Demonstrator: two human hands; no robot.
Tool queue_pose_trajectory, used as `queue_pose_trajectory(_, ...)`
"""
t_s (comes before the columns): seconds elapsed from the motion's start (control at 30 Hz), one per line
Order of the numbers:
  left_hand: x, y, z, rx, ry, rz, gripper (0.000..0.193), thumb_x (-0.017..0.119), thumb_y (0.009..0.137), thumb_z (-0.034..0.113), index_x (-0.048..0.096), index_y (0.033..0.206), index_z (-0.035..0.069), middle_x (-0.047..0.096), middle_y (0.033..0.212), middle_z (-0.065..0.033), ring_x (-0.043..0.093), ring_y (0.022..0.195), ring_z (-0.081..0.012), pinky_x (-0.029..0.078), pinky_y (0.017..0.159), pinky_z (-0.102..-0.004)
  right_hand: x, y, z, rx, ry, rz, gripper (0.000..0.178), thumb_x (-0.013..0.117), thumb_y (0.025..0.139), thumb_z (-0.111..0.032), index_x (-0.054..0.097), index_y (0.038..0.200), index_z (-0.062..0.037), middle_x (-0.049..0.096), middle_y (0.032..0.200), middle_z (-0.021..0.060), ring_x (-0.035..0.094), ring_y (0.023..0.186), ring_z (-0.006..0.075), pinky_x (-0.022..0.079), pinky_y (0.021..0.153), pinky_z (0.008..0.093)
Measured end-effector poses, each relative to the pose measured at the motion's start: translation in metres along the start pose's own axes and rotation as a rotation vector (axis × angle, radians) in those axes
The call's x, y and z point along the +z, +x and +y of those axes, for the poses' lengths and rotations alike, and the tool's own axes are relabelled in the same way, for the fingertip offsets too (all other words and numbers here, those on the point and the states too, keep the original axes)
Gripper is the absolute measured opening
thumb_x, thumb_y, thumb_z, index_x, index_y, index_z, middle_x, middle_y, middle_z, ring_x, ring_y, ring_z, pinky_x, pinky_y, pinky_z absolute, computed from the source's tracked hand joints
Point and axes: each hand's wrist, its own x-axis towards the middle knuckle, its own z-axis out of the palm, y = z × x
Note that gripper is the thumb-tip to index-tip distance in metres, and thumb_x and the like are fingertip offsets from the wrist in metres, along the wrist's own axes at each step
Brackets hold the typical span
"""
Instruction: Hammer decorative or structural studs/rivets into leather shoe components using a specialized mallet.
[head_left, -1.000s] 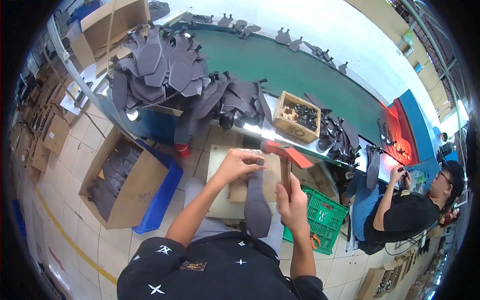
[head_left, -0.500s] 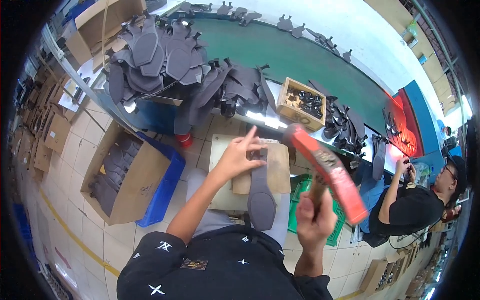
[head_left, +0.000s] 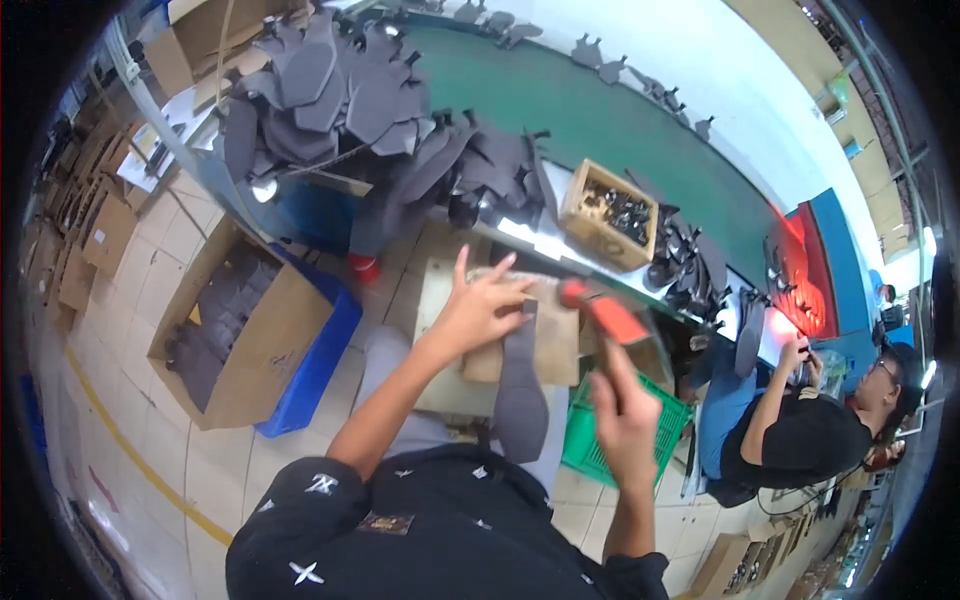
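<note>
My right hand (head_left: 627, 410) is closed round the handle of a red-headed hammer (head_left: 618, 318), its head tilted and smeared by motion just right of a wooden block (head_left: 558, 335). My left hand (head_left: 482, 310) rests over the block, thumb and fingertips at the narrow heel end of a dark grey shoe sole (head_left: 521, 405), two fingers raised and spread. Toward my lap the sole's wide end overhangs the block. Whatever lies beneath my left fingertips is hidden.
Stacked grey soles (head_left: 310, 100) lie on the green conveyor bench's (head_left: 560, 100) near edge, beside a wooden box (head_left: 610, 215) of small dark parts. A carton (head_left: 250, 350) of soles sits left, in a blue crate (head_left: 325, 350); a green crate (head_left: 590, 440) is right. A co-worker (head_left: 800, 440) sits farther right.
The hammer has swung from right of the block inward and away from me, its head now nearer the left hand. My left hand stays at the sole's heel end; its raised fingers have spread.
</note>
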Motion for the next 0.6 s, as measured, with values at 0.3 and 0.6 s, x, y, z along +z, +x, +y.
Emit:
queue_pose_trajectory(0.3,-0.105,-0.056,0.112,0.069,-0.981,-0.291,0.035,0.069,0.090,0.019,0.051,0.070,-0.004,0.045,0.061,-0.0100,0.049,0.057,-0.0170,0.037,0.055,-0.0339,0.021,-0.005,0.051,-0.177,-0.435,-0.237,0.056,0.068,0.088,-0.008,0.049,0.140,-0.0036,0.065,0.090,0.0144,0.064,0.075,0.0327,0.052,0.068,0.0393)
queue_pose_trajectory(0.6,-0.098,-0.078,0.134,-0.316,-1.322,-0.490,0.042,0.069,0.093,0.024,0.051,0.063,0.000,0.037,0.057,0.0021,0.033,0.057,-0.0053,0.028,0.052,-0.0298,0.017,-0.023,0.013,-0.127,0.602,-0.357,0.038,0.070,0.087,-0.029,0.069,0.108,0.0031,0.068,0.097,0.0148,0.064,0.092,0.0282,0.051,0.084,0.0367)
